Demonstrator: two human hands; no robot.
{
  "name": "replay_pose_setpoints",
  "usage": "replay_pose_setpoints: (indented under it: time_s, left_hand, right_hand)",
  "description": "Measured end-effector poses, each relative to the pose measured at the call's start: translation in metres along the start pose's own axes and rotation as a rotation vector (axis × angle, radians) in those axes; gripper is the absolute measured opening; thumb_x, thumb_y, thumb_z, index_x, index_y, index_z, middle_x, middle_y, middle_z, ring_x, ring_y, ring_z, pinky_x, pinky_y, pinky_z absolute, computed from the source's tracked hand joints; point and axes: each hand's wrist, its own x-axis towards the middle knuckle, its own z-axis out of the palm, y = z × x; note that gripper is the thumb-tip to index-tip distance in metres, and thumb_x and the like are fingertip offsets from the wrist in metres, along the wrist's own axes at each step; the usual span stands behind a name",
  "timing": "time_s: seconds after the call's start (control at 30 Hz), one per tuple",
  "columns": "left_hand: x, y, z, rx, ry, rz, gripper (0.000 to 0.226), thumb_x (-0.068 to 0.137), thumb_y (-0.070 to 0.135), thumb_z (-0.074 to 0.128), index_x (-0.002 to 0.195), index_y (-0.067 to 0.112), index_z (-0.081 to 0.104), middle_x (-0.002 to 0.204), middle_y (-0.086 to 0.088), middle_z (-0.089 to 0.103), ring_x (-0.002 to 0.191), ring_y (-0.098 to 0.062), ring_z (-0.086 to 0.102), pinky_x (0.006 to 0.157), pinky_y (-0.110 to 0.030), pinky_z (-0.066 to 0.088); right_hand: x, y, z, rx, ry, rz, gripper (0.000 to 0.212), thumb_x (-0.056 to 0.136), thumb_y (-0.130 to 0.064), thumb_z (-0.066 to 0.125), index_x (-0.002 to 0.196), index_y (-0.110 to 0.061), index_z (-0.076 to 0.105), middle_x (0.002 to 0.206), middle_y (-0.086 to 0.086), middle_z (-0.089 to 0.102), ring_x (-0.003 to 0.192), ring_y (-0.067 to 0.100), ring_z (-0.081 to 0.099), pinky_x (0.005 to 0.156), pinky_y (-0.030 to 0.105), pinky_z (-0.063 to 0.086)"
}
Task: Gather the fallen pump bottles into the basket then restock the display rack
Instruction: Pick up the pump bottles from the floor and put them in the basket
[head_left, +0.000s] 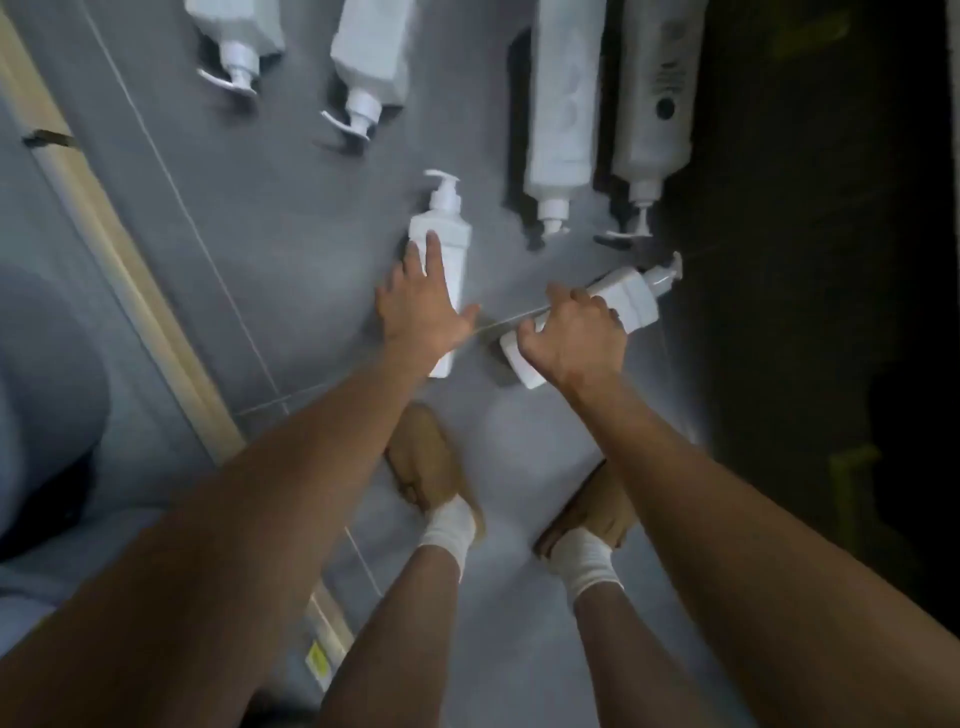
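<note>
The grey tiled floor (291, 249), edged on the left by a cream skirting strip (130, 288), carries the fallen bottles. A tall white pump bottle (657, 104) near its far edge bears dark print and a round dot, too blurred to read. The left grip (421, 306) lies with straight fingers on a white square pump bottle (447, 234). Beside it, the right grip (576, 338) curls round a second white square pump bottle (631, 299).

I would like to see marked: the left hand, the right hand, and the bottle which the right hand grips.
left hand (423, 312): head view, back of the hand.
right hand (576, 343): head view, back of the hand.
bottle (631, 304): head view, body near the pump.
</note>
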Motion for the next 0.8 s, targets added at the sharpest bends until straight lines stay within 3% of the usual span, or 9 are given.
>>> replay_pose_setpoints:
  time_s: [0.13,0.27,0.37,0.47,0.57,0.7,0.8]
  left_hand:
    - [0.043,-0.016,0.041,-0.12,0.041,-0.139,0.106,0.079,0.049,0.066,0.151,0.008,0.001,0.154,-0.02,0.018,0.137,-0.035,0.03,0.108,-0.045,0.028]
    - [0.069,-0.016,0.066,-0.231,0.08,-0.205,0.114,0.076,0.048,0.071,0.15,0.005,-0.003,0.141,-0.018,0.036,0.125,-0.036,0.043,0.1,-0.044,0.037]
    - [0.077,-0.008,0.074,-0.209,0.112,-0.229,0.109,0.077,0.042,0.071,0.15,0.004,0.0,0.137,-0.018,0.038,0.121,-0.037,0.045,0.096,-0.045,0.039]
    - [0.076,-0.006,0.079,-0.139,0.079,-0.138,0.107,0.076,0.039,0.071,0.15,0.006,0.002,0.137,-0.017,0.038,0.118,-0.037,0.047,0.094,-0.046,0.041]
    - [0.065,0.0,0.087,-0.052,0.064,-0.024,0.108,0.074,0.038,0.073,0.151,0.008,0.003,0.134,-0.016,0.04,0.115,-0.036,0.048,0.089,-0.046,0.043]
    - [0.068,0.012,0.095,-0.084,0.123,-0.074,0.107,0.073,0.039,0.073,0.151,0.007,0.007,0.133,-0.016,0.04,0.115,-0.035,0.046,0.092,-0.045,0.041]
    - [0.074,0.018,0.099,-0.099,0.146,-0.116,0.103,0.073,0.043,0.073,0.149,0.008,0.013,0.134,-0.016,0.04,0.118,-0.036,0.044,0.092,-0.046,0.04]
  right_hand:
    - [0.03,0.008,0.049,0.065,0.058,0.118,0.039,0.087,-0.032,0.049,0.118,-0.009,0.055,0.119,0.014,0.058,0.111,0.035,0.052,0.086,0.039,0.042]
    - [0.049,0.024,0.081,0.083,0.103,0.203,0.043,0.089,-0.036,0.048,0.12,-0.007,0.053,0.119,0.015,0.057,0.113,0.033,0.049,0.084,0.04,0.043]
    - [0.056,0.038,0.095,0.146,0.147,0.319,0.048,0.089,-0.039,0.049,0.122,-0.004,0.048,0.121,0.014,0.053,0.116,0.031,0.047,0.081,0.04,0.044]
    - [0.063,0.049,0.1,0.334,0.172,0.578,0.064,0.087,-0.044,0.054,0.131,-0.002,0.036,0.131,0.015,0.043,0.121,0.032,0.044,0.083,0.04,0.045]
    - [0.073,0.061,0.1,0.623,0.093,0.877,0.091,0.082,-0.053,0.062,0.143,-0.003,0.017,0.14,0.014,0.032,0.127,0.032,0.04,0.093,0.041,0.043]
    - [0.1,0.067,0.098,1.002,0.074,1.038,0.103,0.073,-0.059,0.069,0.142,-0.009,0.012,0.135,0.011,0.035,0.121,0.031,0.046,0.098,0.045,0.043]
    - [0.112,0.067,0.102,1.109,0.114,1.104,0.102,0.072,-0.055,0.072,0.14,-0.011,0.01,0.133,0.011,0.036,0.117,0.03,0.047,0.095,0.044,0.043]
